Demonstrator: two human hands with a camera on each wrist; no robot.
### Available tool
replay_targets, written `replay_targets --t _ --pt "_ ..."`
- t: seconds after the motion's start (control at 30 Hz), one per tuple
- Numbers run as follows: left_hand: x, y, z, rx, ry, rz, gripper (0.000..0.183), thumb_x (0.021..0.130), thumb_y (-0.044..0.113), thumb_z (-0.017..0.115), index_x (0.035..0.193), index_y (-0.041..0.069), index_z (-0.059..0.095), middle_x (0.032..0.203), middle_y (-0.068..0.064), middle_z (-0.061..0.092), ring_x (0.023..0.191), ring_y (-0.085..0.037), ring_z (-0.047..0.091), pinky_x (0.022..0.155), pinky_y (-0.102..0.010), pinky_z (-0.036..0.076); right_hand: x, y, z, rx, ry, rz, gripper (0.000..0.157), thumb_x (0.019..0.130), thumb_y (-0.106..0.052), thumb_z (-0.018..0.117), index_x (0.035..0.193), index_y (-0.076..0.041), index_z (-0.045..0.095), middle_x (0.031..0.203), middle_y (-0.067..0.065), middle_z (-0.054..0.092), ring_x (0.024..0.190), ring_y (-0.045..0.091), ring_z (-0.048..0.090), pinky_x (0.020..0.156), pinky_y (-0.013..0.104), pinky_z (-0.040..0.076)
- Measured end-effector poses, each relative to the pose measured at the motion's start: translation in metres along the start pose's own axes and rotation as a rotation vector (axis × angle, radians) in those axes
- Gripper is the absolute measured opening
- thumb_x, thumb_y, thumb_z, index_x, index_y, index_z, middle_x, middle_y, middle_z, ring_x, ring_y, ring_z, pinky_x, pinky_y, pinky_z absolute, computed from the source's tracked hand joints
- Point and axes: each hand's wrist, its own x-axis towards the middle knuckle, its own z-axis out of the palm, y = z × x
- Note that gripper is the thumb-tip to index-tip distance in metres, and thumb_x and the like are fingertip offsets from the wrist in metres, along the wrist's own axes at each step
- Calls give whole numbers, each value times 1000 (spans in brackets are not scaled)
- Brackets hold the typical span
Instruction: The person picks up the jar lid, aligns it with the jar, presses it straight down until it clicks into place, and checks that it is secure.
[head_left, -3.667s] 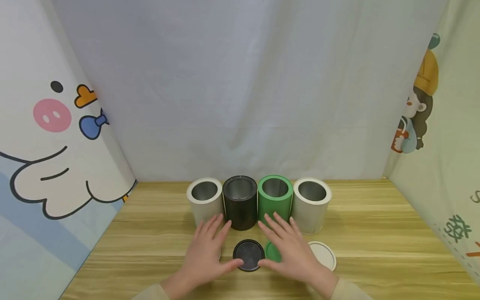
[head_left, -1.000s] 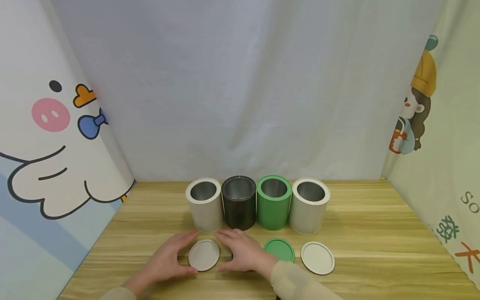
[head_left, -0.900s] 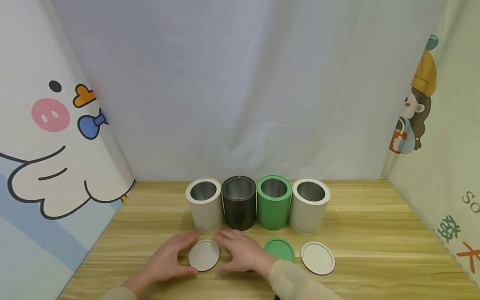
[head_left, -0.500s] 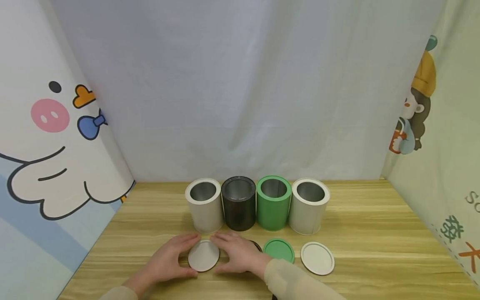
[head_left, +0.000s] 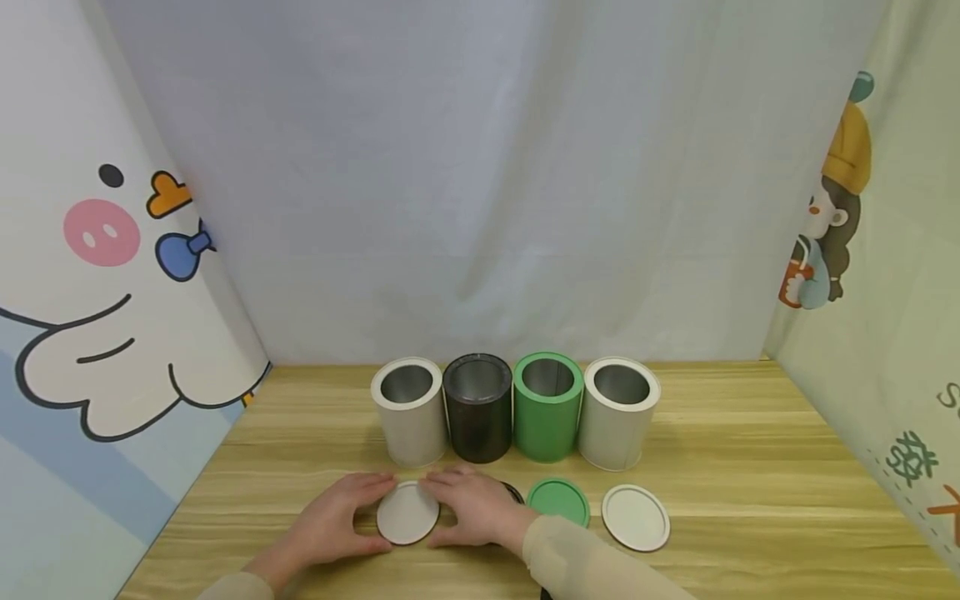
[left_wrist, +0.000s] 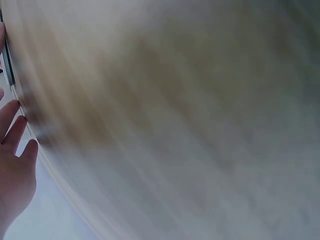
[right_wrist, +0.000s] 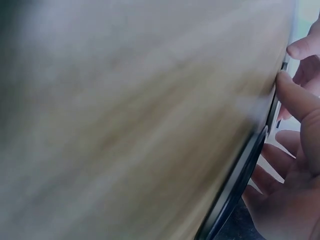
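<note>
A round white lid (head_left: 408, 512) lies flat on the wooden table, in front of the leftmost white can (head_left: 412, 429). My left hand (head_left: 333, 521) curves along the lid's left side, its thumb and fingers spread apart. On the other side, my right hand (head_left: 480, 508) has its fingertips at the lid's upper right edge, thumb apart below. Neither hand lifts the lid. Under the right hand, a black lid (head_left: 514, 492) is mostly hidden. Both wrist views are largely blurred tabletop; fingers of a hand (left_wrist: 17, 165) show at the left wrist view's edge.
A black can (head_left: 480, 425), a green can (head_left: 548, 425) and another white can (head_left: 617, 433) stand uncovered in the same row. A green lid (head_left: 558, 502) and a second white lid (head_left: 635, 517) lie in front, right of my hands. Cloth (head_left: 525, 167) hangs behind.
From above the lids, both hands have shifted to either side of the left white lid. Lately the right hand has edged left to the lid's rim, baring part of the black lid. The cans stay put.
</note>
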Motion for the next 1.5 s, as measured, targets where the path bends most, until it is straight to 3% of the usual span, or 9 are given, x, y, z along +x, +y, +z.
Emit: replay_targets --t 0.13,0.37,0.7,1.5 --pt "0 -2 1 11 21 22 72 76 50 83 126 0 67 124 -11 66 114 -32 60 93 -52 50 1 0 2 -12 -3 -15 69 84 -51 76 141 -16 57 142 -2 56 130 20 49 106 27 40" --pt "2 -3 0 -8 -3 23 64 78 45 83 123 2 69 121 -7 68 112 -28 61 93 -49 51 2 -2 2 3 21 -30 66 82 -47 79 135 -12 61 134 -1 61 125 17 53 103 25 43" --pt "3 1 -2 -44 -40 -19 64 78 46 83 123 3 69 120 -4 69 110 -25 62 92 -47 52 -1 -6 -1 106 -6 31 69 80 -45 82 135 -10 61 136 0 59 127 16 51 104 23 41" --pt "8 10 -7 -132 22 -67 62 75 48 84 118 6 73 117 -5 71 108 -28 65 91 -49 53 -13 -8 -7 237 94 77 63 83 -38 80 135 -6 61 135 6 59 127 20 51 104 27 43"
